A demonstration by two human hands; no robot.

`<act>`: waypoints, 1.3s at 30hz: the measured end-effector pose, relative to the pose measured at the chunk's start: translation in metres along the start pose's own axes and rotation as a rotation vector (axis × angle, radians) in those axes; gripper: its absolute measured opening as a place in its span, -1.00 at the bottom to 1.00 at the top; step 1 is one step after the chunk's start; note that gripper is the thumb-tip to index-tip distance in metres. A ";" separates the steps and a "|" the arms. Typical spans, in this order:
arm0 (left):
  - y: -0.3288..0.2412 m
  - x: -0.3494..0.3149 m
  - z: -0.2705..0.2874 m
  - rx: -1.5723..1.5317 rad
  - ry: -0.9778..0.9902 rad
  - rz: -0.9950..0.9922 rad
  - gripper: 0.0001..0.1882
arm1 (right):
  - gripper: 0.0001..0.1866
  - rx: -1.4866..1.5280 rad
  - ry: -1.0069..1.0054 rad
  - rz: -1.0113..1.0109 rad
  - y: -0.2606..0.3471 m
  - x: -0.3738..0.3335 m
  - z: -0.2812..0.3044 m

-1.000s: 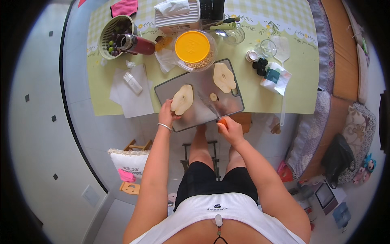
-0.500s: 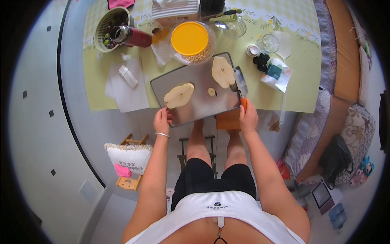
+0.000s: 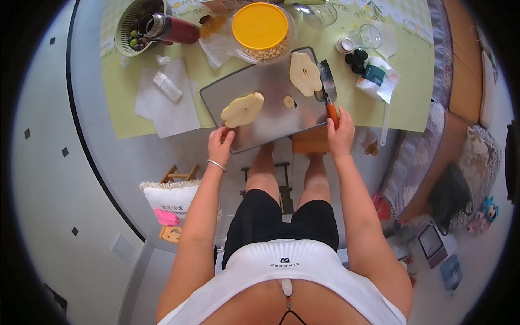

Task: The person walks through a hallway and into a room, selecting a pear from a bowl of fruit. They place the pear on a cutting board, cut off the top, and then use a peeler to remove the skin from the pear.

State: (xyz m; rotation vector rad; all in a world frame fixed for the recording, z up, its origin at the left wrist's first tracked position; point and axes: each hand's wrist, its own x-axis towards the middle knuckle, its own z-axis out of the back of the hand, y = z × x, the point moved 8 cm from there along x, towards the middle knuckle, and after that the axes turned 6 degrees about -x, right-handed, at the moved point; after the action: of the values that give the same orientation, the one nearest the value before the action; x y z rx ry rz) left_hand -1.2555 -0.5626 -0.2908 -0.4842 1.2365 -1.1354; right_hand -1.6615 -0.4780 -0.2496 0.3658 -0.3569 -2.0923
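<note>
A cut pear lies on a grey metal cutting board [image 3: 268,122] with a dark rim. One half [image 3: 243,110] rests at the board's left, cut face up, and the other half [image 3: 305,73] lies at its far right. Between them is a small round piece of pear [image 3: 288,101] with a dark bit beside it. My left hand [image 3: 219,144] is at the board's near left edge, fingers loosely curved and apart, close below the left pear half. My right hand [image 3: 340,134] has its fingers around the orange handle of a knife [image 3: 332,111], whose dark blade lies along the board's right edge.
Beyond the board stands a yellow-lidded jar [image 3: 260,27]. At left are a red thermos [image 3: 181,30], a fruit basket [image 3: 122,38], and paper sheets [image 3: 168,108] with a white bottle [image 3: 168,88]. A tissue pack [image 3: 374,76] and glass [image 3: 370,37] stand right. The board overhangs the table's near edge.
The whole view has shifted, with the table's things now higher in the picture. The pear halves keep their places on the board, and both hands stay at its edges.
</note>
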 end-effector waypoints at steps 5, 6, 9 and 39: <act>-0.014 -0.002 0.003 0.051 0.116 -0.029 -0.71 | -0.45 -0.010 -0.054 -0.044 0.001 -0.012 0.008; -0.012 -0.002 0.005 -0.003 0.120 -0.011 -0.73 | -0.45 -0.002 -0.080 -0.049 0.001 -0.014 0.012; -0.022 -0.012 0.017 0.074 0.053 -0.110 -0.75 | -0.46 0.072 -0.133 -0.091 -0.004 -0.025 0.024; 0.088 -0.119 -0.159 0.959 1.149 0.049 -0.47 | -0.67 0.059 0.739 -0.141 -0.089 -0.125 -0.127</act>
State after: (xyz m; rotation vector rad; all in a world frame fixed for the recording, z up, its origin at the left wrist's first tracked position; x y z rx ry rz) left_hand -1.3542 -0.3803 -0.3555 1.0572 1.3879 -1.8616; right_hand -1.6168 -0.3399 -0.3858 1.1761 0.0524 -1.9196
